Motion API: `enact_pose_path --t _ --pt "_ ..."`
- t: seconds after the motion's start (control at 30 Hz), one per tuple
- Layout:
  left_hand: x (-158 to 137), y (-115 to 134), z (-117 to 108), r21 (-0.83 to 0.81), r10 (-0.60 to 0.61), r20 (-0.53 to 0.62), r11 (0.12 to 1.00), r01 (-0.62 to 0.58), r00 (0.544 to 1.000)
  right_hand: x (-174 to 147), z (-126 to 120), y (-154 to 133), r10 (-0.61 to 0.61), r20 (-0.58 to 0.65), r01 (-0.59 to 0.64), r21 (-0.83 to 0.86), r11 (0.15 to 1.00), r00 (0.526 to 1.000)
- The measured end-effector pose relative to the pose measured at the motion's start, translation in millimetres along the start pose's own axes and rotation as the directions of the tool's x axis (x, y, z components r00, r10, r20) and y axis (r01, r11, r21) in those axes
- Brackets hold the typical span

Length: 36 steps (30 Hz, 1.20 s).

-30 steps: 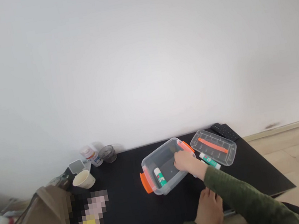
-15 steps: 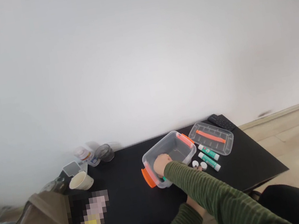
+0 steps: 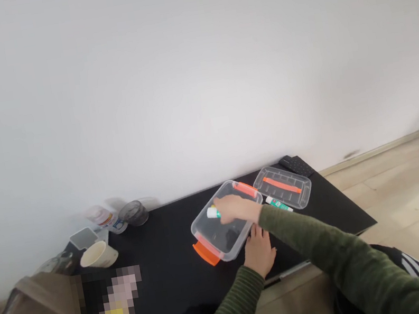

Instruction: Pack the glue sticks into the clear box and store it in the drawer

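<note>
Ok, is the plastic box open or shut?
The box is open: its orange-strapped lid lies off it on the table, and the inside shows.

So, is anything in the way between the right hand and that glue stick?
Nothing visible: the right hand holds the glue stick directly, its white end showing. The left hand is by the near side of the clear plastic box, not between them.

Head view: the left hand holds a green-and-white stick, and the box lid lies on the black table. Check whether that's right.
Wrong hand: the head view shows the right hand holding the stick. The box lid does lie on the black table.
</note>
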State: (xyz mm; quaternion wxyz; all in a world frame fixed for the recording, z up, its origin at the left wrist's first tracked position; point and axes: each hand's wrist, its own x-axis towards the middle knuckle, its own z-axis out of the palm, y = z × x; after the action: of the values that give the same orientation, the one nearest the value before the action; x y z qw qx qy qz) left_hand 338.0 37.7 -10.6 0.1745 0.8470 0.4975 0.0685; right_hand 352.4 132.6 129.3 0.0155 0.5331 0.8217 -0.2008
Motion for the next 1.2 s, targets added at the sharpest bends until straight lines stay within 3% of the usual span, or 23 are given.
enact_pose_path --t 0.03,0.1,0.17,0.3,0.37,0.43,0.5,0.6,0.7,0.97,1.2 --pt "0 -1 -2 -0.013 -0.021 -0.012 1.0 0.021 1.0 -14 -10 7 -0.039 -0.031 0.04 0.005 0.999 0.999" --pt "2 -4 -8 -0.053 -0.059 -0.041 0.997 0.056 0.997 -47 -25 26 -0.151 -0.209 0.168 0.068 0.983 0.966" --pt "4 -7 -16 -0.101 -0.091 -0.084 0.991 0.082 0.992 -81 -30 50 -0.153 -0.299 0.217 0.195 0.956 0.942" --pt "8 -11 -36 -0.323 -0.175 -0.204 0.941 0.102 0.963 -122 1 101 -0.12 -0.174 0.184 0.418 0.89 0.977" --pt "9 -8 -41 -0.576 -0.237 -0.19 0.813 0.088 0.953 -126 29 119 -0.039 -0.133 0.089 0.395 0.915 0.99" --pt "7 0 -41 -0.785 -0.26 -0.101 0.614 0.083 0.96 -124 57 128 0.047 -0.132 0.0 0.333 0.943 0.99" --pt "4 9 -36 -0.844 -0.223 -0.048 0.531 0.08 0.974 -122 80 128 0.096 -0.153 -0.055 0.253 0.966 0.984" --pt "-1 18 -28 -0.743 -0.205 -0.108 0.667 0.058 0.973 -120 101 119 0.105 -0.198 -0.078 0.143 0.987 0.975" --pt "-1 20 -26 -0.651 -0.287 -0.13 0.746 0.137 0.949 -120 108 111 0.111 -0.222 -0.096 0.076 0.992 0.969" --pt "2 31 -28 -0.653 -0.351 -0.165 0.739 0.165 0.922 -129 106 115 0.04 -0.377 -0.092 -0.12 0.989 0.925" --pt "-4 47 -16 -0.734 -0.386 -0.163 0.663 0.15 0.908 -143 82 133 -0.088 -0.175 0.074 -0.088 0.993 0.981"
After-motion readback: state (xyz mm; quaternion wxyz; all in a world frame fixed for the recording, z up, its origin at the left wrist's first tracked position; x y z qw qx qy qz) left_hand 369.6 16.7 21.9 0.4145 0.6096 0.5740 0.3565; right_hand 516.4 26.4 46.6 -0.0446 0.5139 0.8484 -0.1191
